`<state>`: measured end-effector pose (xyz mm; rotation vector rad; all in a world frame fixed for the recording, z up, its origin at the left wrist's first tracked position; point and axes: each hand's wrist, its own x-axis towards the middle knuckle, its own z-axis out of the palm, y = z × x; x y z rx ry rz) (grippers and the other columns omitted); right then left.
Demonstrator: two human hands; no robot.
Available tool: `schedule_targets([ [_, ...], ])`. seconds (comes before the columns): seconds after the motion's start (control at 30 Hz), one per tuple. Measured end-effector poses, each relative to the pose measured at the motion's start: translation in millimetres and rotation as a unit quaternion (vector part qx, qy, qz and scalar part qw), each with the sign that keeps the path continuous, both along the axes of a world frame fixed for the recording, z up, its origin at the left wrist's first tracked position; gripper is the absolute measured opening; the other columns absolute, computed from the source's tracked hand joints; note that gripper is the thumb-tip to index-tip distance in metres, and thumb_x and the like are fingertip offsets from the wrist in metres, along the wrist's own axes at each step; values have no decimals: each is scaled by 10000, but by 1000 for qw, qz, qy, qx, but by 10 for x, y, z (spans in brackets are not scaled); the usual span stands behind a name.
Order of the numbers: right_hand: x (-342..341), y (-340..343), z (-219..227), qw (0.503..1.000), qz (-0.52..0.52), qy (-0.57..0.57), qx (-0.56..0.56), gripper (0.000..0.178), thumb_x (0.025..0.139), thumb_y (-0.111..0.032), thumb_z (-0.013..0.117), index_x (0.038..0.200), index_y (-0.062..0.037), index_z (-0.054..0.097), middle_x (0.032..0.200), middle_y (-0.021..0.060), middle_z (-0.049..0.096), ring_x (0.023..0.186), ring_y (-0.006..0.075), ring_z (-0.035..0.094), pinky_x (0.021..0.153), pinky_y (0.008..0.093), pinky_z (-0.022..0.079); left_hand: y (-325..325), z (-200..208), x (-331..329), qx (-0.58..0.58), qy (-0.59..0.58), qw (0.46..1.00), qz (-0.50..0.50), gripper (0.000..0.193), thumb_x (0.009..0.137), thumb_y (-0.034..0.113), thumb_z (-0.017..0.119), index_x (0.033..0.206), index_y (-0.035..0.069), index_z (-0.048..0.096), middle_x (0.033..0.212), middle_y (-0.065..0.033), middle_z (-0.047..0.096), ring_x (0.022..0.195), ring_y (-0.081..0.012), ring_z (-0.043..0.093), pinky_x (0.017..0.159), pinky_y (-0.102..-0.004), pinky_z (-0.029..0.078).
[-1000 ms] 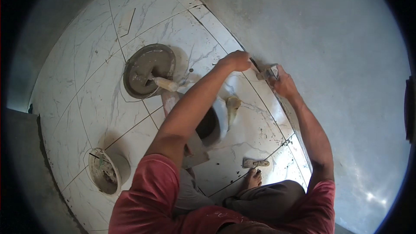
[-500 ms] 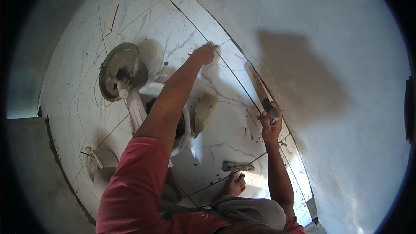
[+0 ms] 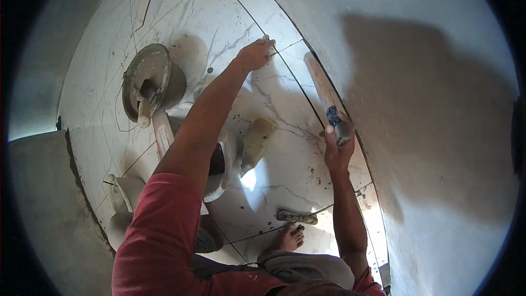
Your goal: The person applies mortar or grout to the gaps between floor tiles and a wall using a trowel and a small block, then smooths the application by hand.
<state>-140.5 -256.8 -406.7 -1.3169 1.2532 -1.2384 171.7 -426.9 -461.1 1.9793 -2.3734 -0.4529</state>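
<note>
My left hand (image 3: 253, 53) is stretched far forward, with bent fingertips on the dark joint between two white marble floor tiles (image 3: 285, 109) near the wall. Whether it pinches something small I cannot tell. My right hand (image 3: 337, 151) grips the lower end of a long wooden-handled tool (image 3: 324, 93) with a blue band. The tool lies along the foot of the grey wall (image 3: 427, 104), pointing away from me.
A round mortar pan (image 3: 156, 77) with a handled tool in it sits at the left. Under my left arm stands a pale bucket (image 3: 226, 159), with a yellow sponge (image 3: 257, 137) beside it. A small tool (image 3: 296, 217) lies by my bare foot (image 3: 289, 237). Another white container (image 3: 123, 205) is lower left.
My left hand has left the tool and reached farther along the tile joint. My right hand has dropped back toward me, and the tool now lies along the wall base.
</note>
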Motion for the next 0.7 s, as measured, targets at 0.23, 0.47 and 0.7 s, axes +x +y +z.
schedule_targets([
  [0.23, 196, -246, -4, 995, -29, -63, 72, 426, 840, -209, 618, 1182, 8, 485, 824, 77, 588, 685, 116, 557, 646, 267, 462, -5, -18, -11, 17, -17, 1000, -15, 600, 842, 224, 593, 1383, 163, 340, 1454, -150, 279, 1275, -271, 395, 1013, -358, 383],
  [0.47, 282, -408, -107, 999, -21, -25, 29, 404, 844, -183, 616, 1169, 17, 483, 904, 88, 558, 672, 119, 555, 620, 274, 494, -14, 57, -62, 31, -30, 999, -4, 598, 851, 223, 587, 1389, 197, 328, 1472, -135, 245, 1314, -263, 339, 1022, -370, 380],
  [0.7, 327, -449, -91, 999, -24, 5, 32, 376, 850, -184, 607, 1156, 5, 501, 854, 97, 605, 706, 139, 567, 671, 281, 465, -2, 135, -146, 53, -61, 997, -1, 633, 857, 203, 574, 1411, 267, 276, 1481, -127, 224, 1320, -264, 331, 1026, -370, 384],
])
